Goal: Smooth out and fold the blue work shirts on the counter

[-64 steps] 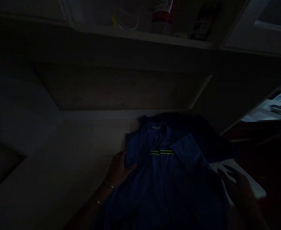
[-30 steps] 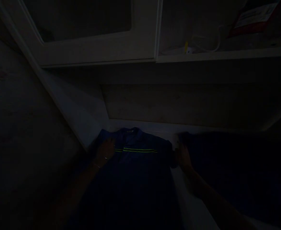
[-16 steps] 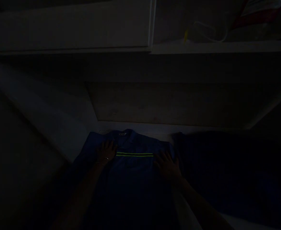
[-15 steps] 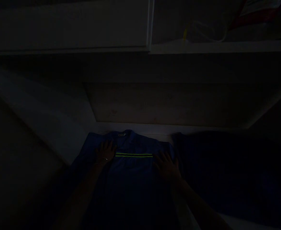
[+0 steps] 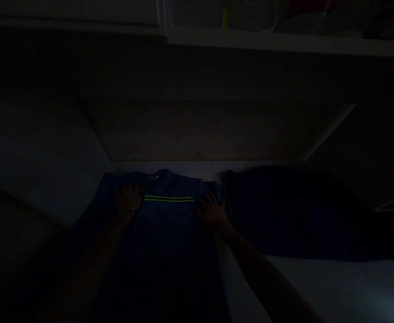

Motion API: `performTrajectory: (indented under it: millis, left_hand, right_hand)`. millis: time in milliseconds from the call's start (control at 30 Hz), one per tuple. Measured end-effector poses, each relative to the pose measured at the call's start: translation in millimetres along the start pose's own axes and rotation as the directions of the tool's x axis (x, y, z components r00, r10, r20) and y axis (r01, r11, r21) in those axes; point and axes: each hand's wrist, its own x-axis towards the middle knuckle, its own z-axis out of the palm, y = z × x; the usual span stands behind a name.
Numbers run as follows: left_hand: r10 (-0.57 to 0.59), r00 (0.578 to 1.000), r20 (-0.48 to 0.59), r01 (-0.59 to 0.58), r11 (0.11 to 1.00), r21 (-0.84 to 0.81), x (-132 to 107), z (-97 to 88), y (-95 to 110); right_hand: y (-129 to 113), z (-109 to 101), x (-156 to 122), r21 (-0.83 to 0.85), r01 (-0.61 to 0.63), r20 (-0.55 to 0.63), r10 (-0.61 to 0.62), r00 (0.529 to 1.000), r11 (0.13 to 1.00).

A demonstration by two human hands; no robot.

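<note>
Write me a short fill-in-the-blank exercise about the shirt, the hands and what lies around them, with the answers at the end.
1. Between the left hand and the right hand, the number of yellow-green stripes showing on the blue shirt is ____.
2. The shiny bracelet is nearest to the ____ hand.
3. The dark blue cloth lies to the person's ____ of the shirt.

Missing words: two; left; right.

The blue shirt (image 5: 170, 233) runs past the bottom edge, and its collar label (image 5: 153, 177) is too small to read.
</note>
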Motion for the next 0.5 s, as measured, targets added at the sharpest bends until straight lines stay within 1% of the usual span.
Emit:
performTrajectory:
  millis: [67, 100, 167, 233, 300, 367, 400, 433, 467, 500]
  left_hand:
    - [0.053, 0.998, -0.023, -0.053, 0.999, -0.01, -29.0, -17.7, 5.4]
    - [0.084, 0.996, -0.014, -0.085, 0.996, -0.031, -48.9, -26.2, 5.9]
    - [0.134, 0.991, 0.0, -0.133, 0.988, -0.083, -99.5, -42.4, 2.1]
    - [0.172, 0.985, 0.019, -0.168, 0.979, -0.116, -160.5, -56.7, -6.9]
    - [0.15, 0.987, 0.062, -0.141, 0.983, -0.121, -222.9, -67.4, -19.8]
    - [0.059, 0.995, 0.085, -0.05, 0.993, -0.109, -277.0, -74.6, -36.1]
    - [0.005, 0.996, 0.089, 0.003, 0.995, -0.1, -298.9, -77.6, -45.4]
    - [-0.046, 0.995, 0.091, 0.054, 0.995, -0.09, -317.0, -80.9, -55.2]
    - [-0.088, 0.992, 0.094, 0.096, 0.992, -0.081, -331.6, -84.6, -65.0]
    - [-0.12, 0.988, 0.097, 0.127, 0.989, -0.074, -343.0, -89.1, -74.5]
  right_hand:
    - [0.3, -2.1, -3.2, -0.001, 0.024, -0.114, -0.023, 0.993, 1.0]
    - [0.9, -3.5, -4.6, -0.006, 0.048, -0.167, -0.049, 0.985, 0.999]
    - [1.6, -7.4, -8.4, -0.011, 0.113, -0.225, -0.113, 0.968, 0.993]
    - [-1.7, -12.2, -18.6, 0.018, 0.194, -0.223, -0.185, 0.957, 0.981]
    - [-11.3, -16.5, -42.9, 0.116, 0.262, -0.203, -0.235, 0.951, 0.958]
    - [-25.5, -18.0, -85.1, 0.264, 0.338, -0.167, -0.303, 0.938, 0.903]
    - [-32.5, -17.2, -111.4, 0.338, 0.388, -0.146, -0.359, 0.922, 0.858]
    - [-38.6, -15.5, -139.2, 0.383, 0.473, -0.107, -0.471, 0.876, 0.793]
    - [-43.0, -13.0, -166.3, 0.387, 0.577, -0.073, -0.6, 0.797, 0.719]
    - [-45.5, -10.0, -190.9, 0.381, 0.669, -0.04, -0.711, 0.702, 0.639]
